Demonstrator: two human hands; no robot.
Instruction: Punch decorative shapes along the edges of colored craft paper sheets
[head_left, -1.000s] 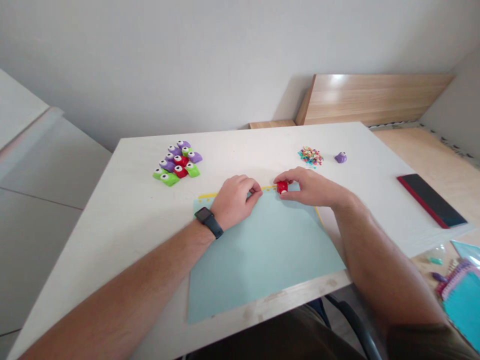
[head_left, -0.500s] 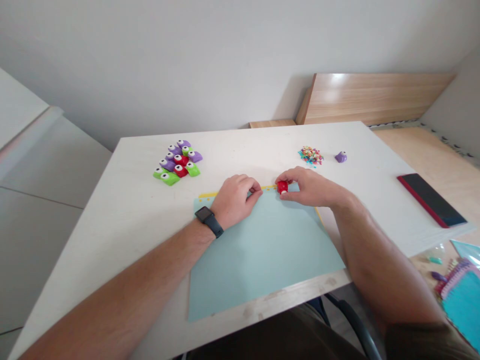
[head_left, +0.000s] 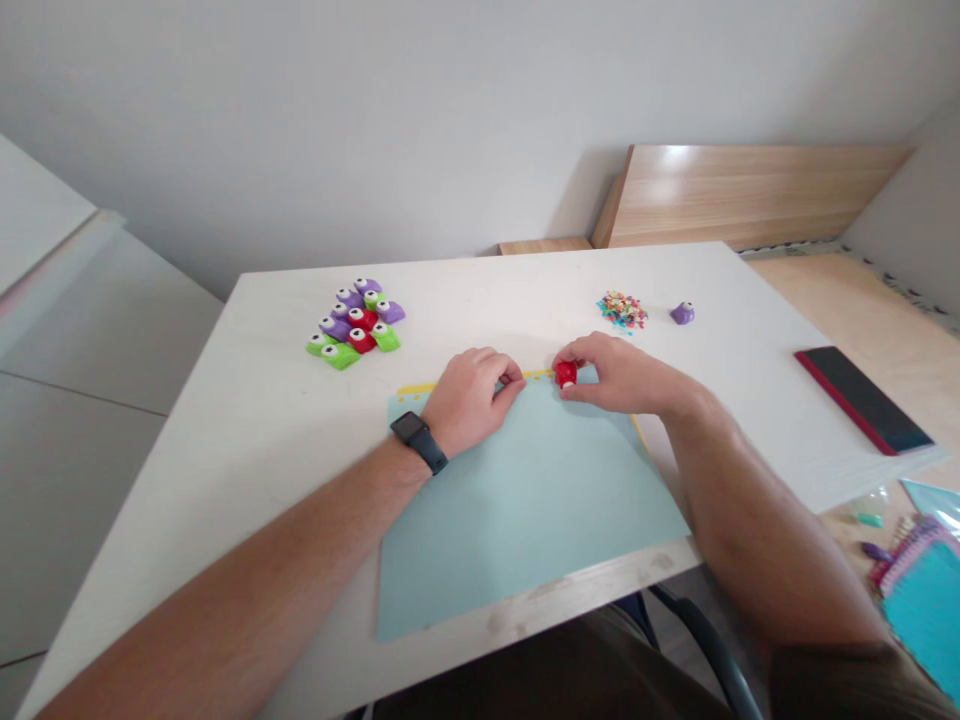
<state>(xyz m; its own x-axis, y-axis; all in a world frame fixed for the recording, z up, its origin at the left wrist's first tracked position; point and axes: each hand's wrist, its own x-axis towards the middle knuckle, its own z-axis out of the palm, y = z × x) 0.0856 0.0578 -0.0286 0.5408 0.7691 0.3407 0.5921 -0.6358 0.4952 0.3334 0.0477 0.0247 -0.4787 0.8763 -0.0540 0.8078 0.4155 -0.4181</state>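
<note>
A light blue sheet (head_left: 525,500) with a yellow strip along its far edge lies in front of me. My left hand (head_left: 474,400) rests on its far part, thumb and fingertips pinched together; whatever they hold, if anything, is too small to make out. To the right, my right hand (head_left: 619,375) grips a small red piece (head_left: 565,374) with a white spot between thumb and fingers, at the sheet's far edge. Several green, purple and red pieces with white eye shapes, such as a green one (head_left: 340,355), are grouped at the far left.
On the white table (head_left: 225,420), a pile of colourful bits (head_left: 622,311) and a lone purple piece (head_left: 682,313) lie beyond my right hand. A black and red flat object (head_left: 862,398) is at the right edge. Behind stands a wooden board (head_left: 750,195).
</note>
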